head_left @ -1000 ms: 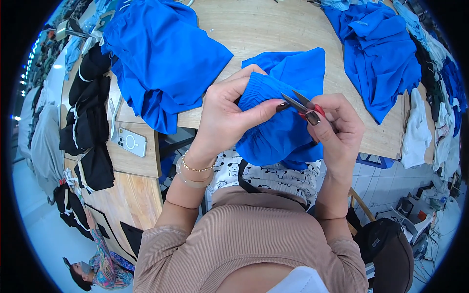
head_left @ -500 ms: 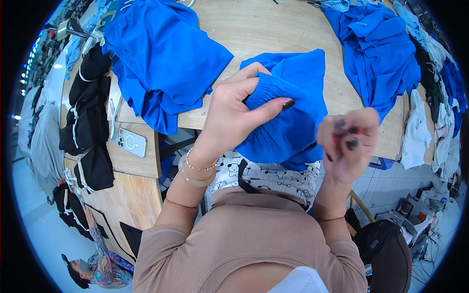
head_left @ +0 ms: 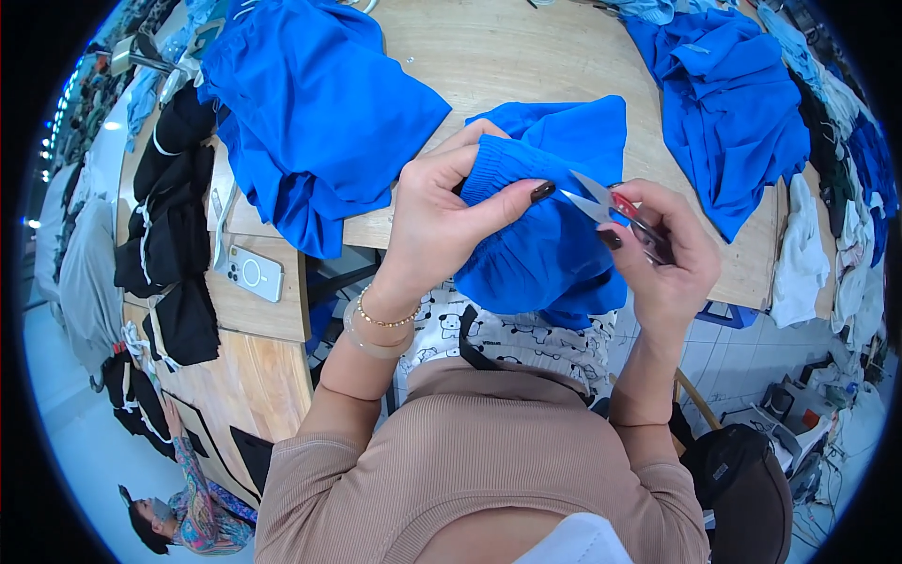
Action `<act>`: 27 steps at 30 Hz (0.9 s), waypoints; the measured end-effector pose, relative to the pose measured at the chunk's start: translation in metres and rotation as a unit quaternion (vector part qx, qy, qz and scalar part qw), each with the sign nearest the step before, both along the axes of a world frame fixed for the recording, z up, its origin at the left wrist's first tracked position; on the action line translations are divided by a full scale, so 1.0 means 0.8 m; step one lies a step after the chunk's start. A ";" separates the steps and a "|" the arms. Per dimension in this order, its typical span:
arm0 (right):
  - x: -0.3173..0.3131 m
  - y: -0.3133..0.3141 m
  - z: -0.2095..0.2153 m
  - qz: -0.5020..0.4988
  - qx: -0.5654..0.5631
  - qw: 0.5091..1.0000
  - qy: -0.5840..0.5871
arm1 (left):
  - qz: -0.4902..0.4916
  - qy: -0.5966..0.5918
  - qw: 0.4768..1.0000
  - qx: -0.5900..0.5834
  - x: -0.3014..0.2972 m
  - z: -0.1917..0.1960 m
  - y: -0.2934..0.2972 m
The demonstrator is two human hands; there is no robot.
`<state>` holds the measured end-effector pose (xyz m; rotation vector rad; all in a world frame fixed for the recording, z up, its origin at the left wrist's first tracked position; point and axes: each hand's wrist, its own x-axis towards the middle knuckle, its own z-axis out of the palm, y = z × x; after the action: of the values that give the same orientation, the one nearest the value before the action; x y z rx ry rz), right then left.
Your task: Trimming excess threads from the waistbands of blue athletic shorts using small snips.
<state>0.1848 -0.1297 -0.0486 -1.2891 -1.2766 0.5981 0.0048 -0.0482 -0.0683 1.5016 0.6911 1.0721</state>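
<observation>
A blue garment (head_left: 554, 254) with a gathered elastic waistband lies partly on the table and partly over my lap. My left hand (head_left: 460, 193) pinches the waistband between thumb and fingers, the thumb on top. My right hand (head_left: 667, 249) is closed round a pair of thread snips (head_left: 592, 199) with red on the grip. Their two pointed blades are apart and lie over the blue cloth, close to my left thumb tip. Whether the blades touch the cloth or a thread, I cannot tell.
Blue garments are heaped at the left (head_left: 310, 113) and the right (head_left: 733, 113) of the wooden table (head_left: 489, 47). A phone (head_left: 254, 273) lies left of me, beside black bundles (head_left: 169, 207) tied with white. A person (head_left: 193, 512) works at the lower left. A dark chair (head_left: 742, 489) stands behind right.
My right hand has turned, and the snips' blades now point left toward the waistband; before, the hand was blurred and curled. My left hand keeps its hold and has barely shifted.
</observation>
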 end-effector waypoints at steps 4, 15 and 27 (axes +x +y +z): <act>0.000 0.002 0.005 -0.013 0.027 0.993 -0.112 | -0.004 0.003 1.000 -0.001 0.000 0.004 0.000; -0.009 0.010 0.001 0.007 0.086 0.988 -0.132 | -0.021 -0.027 0.999 0.007 0.003 0.004 -0.002; -0.005 -0.001 0.020 0.023 -0.105 0.993 0.052 | -0.009 -0.028 0.999 0.045 0.004 0.000 0.000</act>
<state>0.1809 -0.1303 -0.0329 -1.3835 -1.1834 0.8404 0.0079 -0.0484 -0.0683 1.5460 0.5963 1.1397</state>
